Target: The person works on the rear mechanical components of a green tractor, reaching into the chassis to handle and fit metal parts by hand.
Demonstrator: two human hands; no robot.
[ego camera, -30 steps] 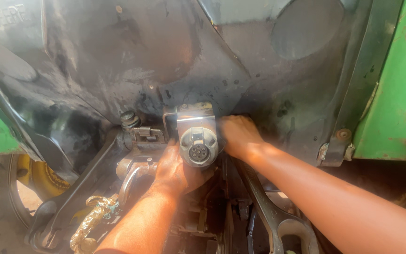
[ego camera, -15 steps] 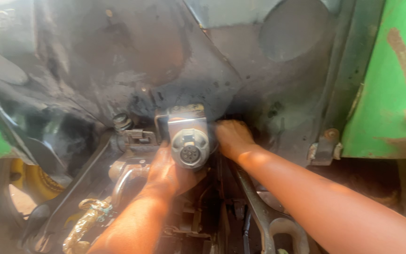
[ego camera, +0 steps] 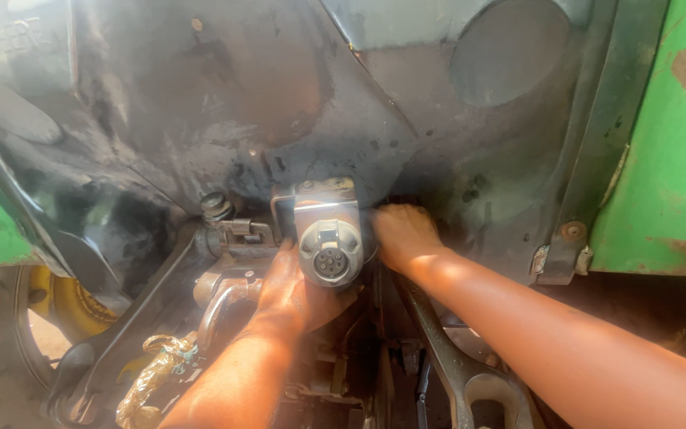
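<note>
While head view looks down at grimy black machine housing (ego camera: pixel 224 119), I see round metal socket connector (ego camera: pixel 329 253) mounted at its lower edge. My left hand (ego camera: pixel 291 290) cups connector from below, fingers wrapped on its underside. My right hand (ego camera: pixel 402 234) presses just right of connector, fingers curled; grip contents hidden, cannot tell. Large wrench (ego camera: pixel 458 365) lies below connector. Green body panel (ego camera: pixel 668 159) far right of connector.

The round socket (ego camera: pixel 329 253) was dull grey metal with a ring of dark pin holes. At 12 o'clock from it the housing (ego camera: pixel 224 111) was grimy black with rusty brown smears. At 3 o'clock a bright green panel (ego camera: pixel 668 167) had brown scuffs, at 8 o'clock a yellow wheel rim (ego camera: pixel 61 306).
</note>
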